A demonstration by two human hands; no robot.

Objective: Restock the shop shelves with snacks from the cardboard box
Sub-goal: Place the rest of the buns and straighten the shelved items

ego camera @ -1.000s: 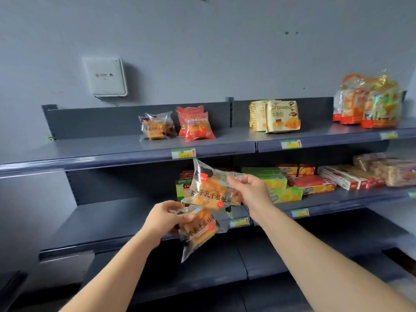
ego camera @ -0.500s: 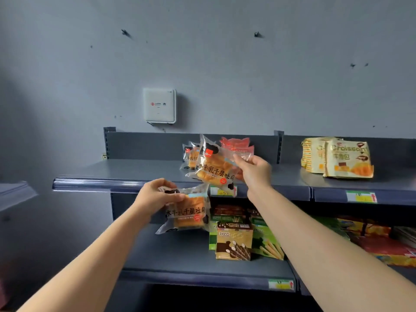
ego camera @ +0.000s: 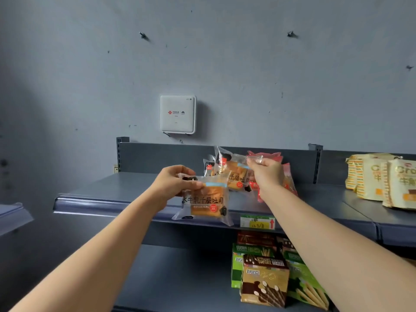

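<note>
The grey top shelf (ego camera: 108, 190) spans the view, with croissant packs (ego camera: 400, 183) on its right end and biscuit-stick boxes (ego camera: 264, 282) on the level beneath it. The left hand (ego camera: 173, 183) has its grip clamped on the upper edge of one toast pack (ego camera: 206, 204), which hangs just before the shelf's front lip. The right hand (ego camera: 267, 174) has its grip pinched on the top corner of a second toast pack (ego camera: 234, 172) over the shelf's middle, in front of red packs (ego camera: 290, 183) standing there.

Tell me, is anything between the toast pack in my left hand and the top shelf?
Nothing visible. The left pack hangs just before the shelf lip, bare shelf behind it; the right pack and red packs are off to its right.
</note>
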